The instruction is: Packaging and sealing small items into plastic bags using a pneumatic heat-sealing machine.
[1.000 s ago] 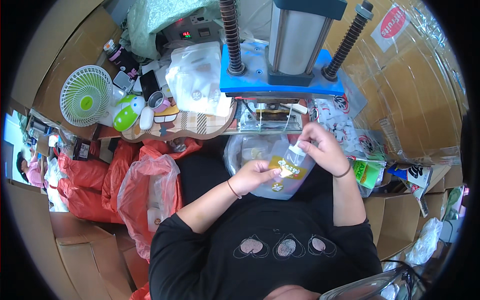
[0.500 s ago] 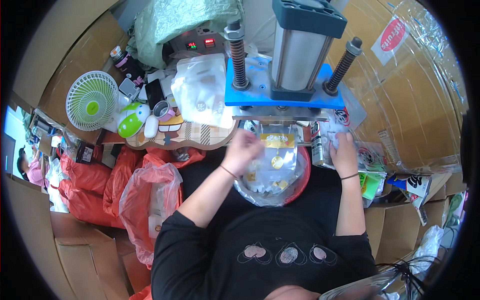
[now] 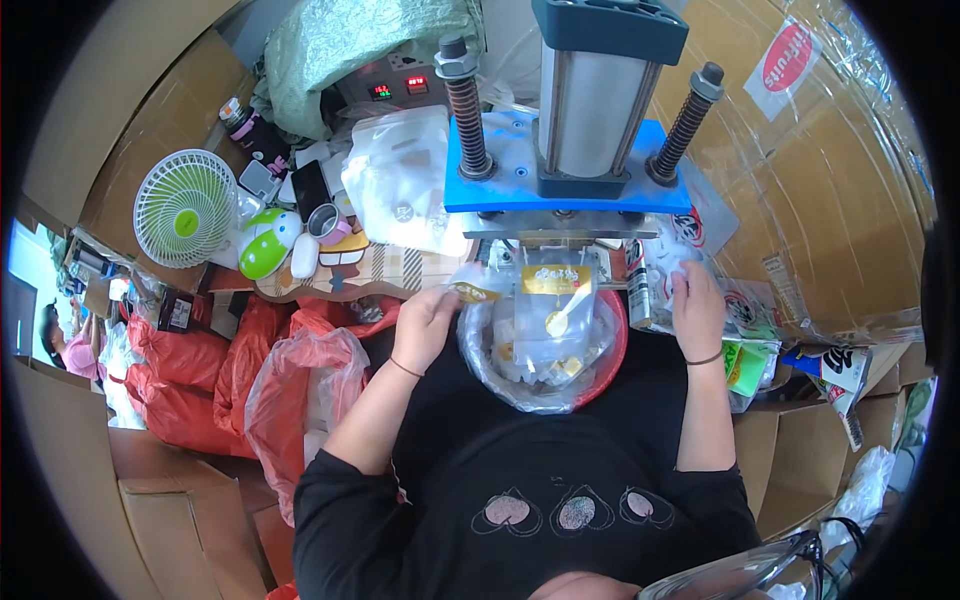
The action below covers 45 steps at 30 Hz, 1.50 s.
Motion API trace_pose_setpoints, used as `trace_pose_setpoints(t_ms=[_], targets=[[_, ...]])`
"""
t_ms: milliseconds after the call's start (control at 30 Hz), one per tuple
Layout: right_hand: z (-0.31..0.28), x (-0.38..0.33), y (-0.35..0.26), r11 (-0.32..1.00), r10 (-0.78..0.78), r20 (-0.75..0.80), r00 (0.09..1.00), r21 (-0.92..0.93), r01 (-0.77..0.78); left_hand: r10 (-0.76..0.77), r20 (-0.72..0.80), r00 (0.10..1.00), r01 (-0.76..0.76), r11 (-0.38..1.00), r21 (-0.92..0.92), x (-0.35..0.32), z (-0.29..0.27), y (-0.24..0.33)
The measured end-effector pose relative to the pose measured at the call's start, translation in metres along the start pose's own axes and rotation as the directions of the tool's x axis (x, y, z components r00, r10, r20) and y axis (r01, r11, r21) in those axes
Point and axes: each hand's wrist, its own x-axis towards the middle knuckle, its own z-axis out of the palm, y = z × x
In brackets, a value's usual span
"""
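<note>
In my left hand [image 3: 424, 326], fingers pinched together, is the edge of a small clear pouch with a gold band [image 3: 476, 293], left of the press. A larger clear pouch with a gold label [image 3: 557, 312] hangs upright under the press plate, in front of a red basin [image 3: 612, 352] lined with clear plastic. Similar gold-marked pouches lie in the basin. My right hand [image 3: 698, 312] is raised at the right beside an open container of whitish, clear pieces [image 3: 661, 268]. Its fingertips are drawn together; what they hold, if anything, is too small to make out.
A press with a blue plate [image 3: 520, 185] and spring posts stands ahead. Flat clear bags [image 3: 405, 185], a phone [image 3: 310, 186], a cup [image 3: 326, 222] and a green-white fan [image 3: 186, 208] lie or stand left. Red bags [image 3: 180, 350] sit lower left; large cartons [image 3: 800, 190] wall the right.
My left hand has moved left and down from beside the hanging pouch, with a small pouch now showing in its fingers. My right hand has risen slightly off the whitish pieces.
</note>
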Motion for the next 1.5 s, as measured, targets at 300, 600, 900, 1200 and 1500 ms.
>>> trace_pose_setpoints(t_ms=[300, 600, 900, 1200, 1500], targets=[[-0.003, 0.006, -0.105, 0.73, -0.33, 0.166, 0.929, 0.669, 0.14, -0.079, 0.395, 0.915, 0.136, 0.984, -0.119, -0.024, 0.05, 0.074], [-0.009, 0.018, -0.087, 0.79, -0.457, 0.371, 0.808, 0.588, 0.176, -0.071, 0.732, 0.678, 0.589, 0.648, -0.483, -0.036, 0.089, 0.08], [0.001, 0.018, -0.064, 0.803, -0.459, 0.44, 0.772, 0.577, 0.148, -0.05, 0.789, 0.612, 0.654, 0.592, -0.47, -0.018, 0.097, 0.074], [-0.027, 0.019, 0.001, 0.94, 0.172, 0.466, 0.868, -0.342, -0.002, -0.174, 0.651, 0.739, 0.642, 0.476, -0.601, 0.033, 0.076, 0.073], [-0.021, 0.005, 0.018, 0.988, 0.054, 0.356, 0.933, -0.151, 0.001, -0.325, 0.331, 0.886, 0.452, 0.764, -0.461, 0.049, 0.069, 0.052]])
